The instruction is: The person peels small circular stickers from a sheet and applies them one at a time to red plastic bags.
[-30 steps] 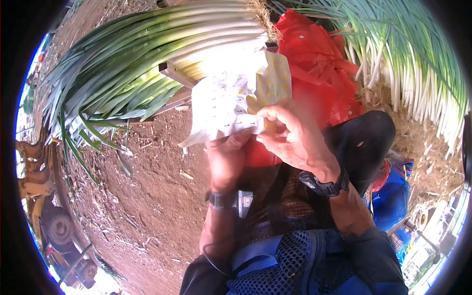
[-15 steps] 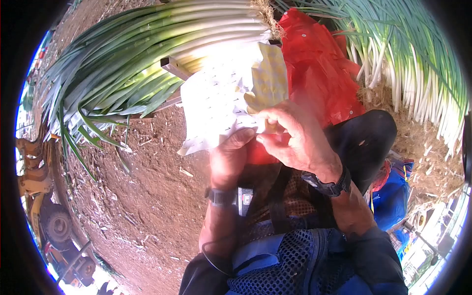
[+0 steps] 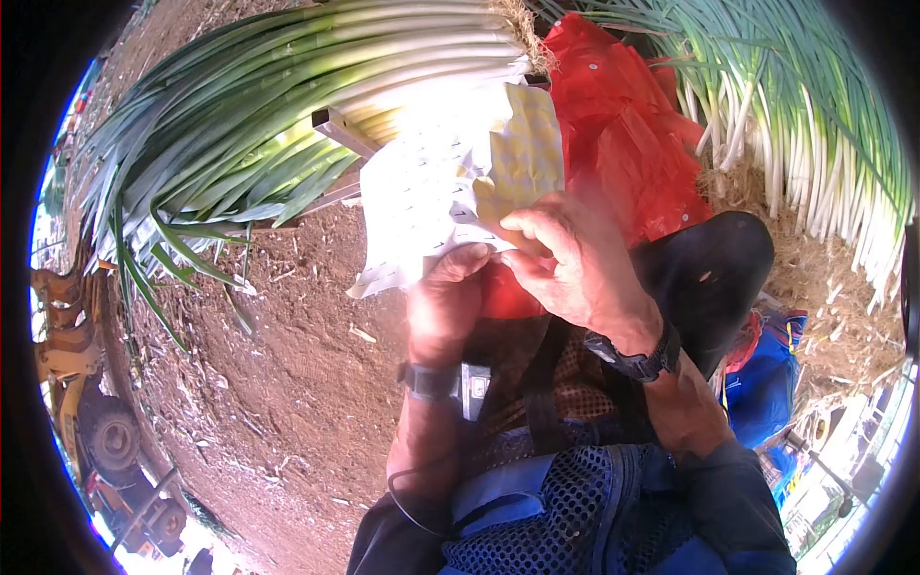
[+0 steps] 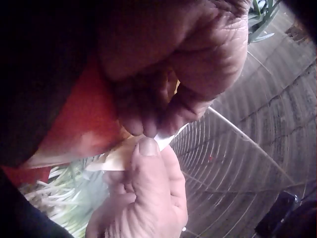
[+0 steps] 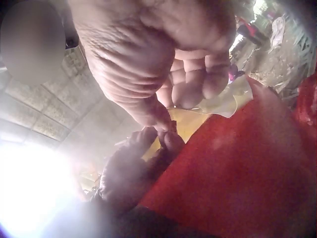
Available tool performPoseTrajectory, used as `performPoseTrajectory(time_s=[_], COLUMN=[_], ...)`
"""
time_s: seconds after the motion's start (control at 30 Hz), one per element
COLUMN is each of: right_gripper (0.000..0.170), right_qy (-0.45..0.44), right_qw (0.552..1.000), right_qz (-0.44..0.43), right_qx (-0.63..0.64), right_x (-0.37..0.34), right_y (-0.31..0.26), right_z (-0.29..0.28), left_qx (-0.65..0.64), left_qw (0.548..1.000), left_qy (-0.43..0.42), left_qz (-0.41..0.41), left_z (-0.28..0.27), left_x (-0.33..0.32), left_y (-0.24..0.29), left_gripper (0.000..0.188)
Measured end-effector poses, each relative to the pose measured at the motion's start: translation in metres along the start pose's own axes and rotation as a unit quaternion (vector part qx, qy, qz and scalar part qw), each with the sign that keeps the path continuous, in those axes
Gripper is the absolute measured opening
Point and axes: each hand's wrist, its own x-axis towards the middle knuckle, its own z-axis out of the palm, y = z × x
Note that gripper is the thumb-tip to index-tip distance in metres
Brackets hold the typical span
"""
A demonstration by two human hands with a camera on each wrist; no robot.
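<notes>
A creased sheet of white printed stickers (image 3: 417, 192), its right part a bare yellowish backing, is held up over the lap. My left hand (image 3: 443, 302) grips its near edge, thumb on top. Close beside that thumb, my right hand (image 3: 589, 273) pinches the same edge between thumb and forefinger. In the right wrist view, the fingertips of the right hand (image 5: 163, 59) and left hand (image 5: 131, 163) meet at the yellowish sheet (image 5: 188, 121). The left wrist view shows a pale corner of the sheet (image 4: 116, 159) beside the two hands' fingertips.
Thick leeks (image 3: 287, 96) lie on a metal rack (image 3: 340, 132) beyond the sheet. Red plastic (image 3: 623, 144) spreads beside them. Slender green onions (image 3: 795, 144) are heaped at the right. Blue material (image 3: 762, 393) lies beside the knee, and a wheeled machine (image 3: 110, 436) stands far left.
The sheet has tilted and shifted a little left, then slightly back right. My left thumb has moved along the edge, and my right forefinger and thumb have drawn closer to it.
</notes>
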Motion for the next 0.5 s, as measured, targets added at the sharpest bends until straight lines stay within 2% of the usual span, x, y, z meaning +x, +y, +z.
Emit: performPoseTrajectory(time_s=[0.27,0.5], right_gripper=[0.024,0.018], right_qy=[0.014,-0.01], right_qw=[0.998,0.986], right_qz=[0.023,0.112], right_qx=[0.054,0.126], right_x=[0.0,0.0], right_y=[0.005,0.0], right_z=[0.005,0.001], left_qx=[0.015,0.051], left_qw=[1.0,0.999], left_qy=[0.006,-0.003], left_qz=[-0.004,0.012], left_z=[0.007,0.014], left_x=[-0.002,-0.004], left_y=[0.001,0.002], left_gripper=[0.052,0.052])
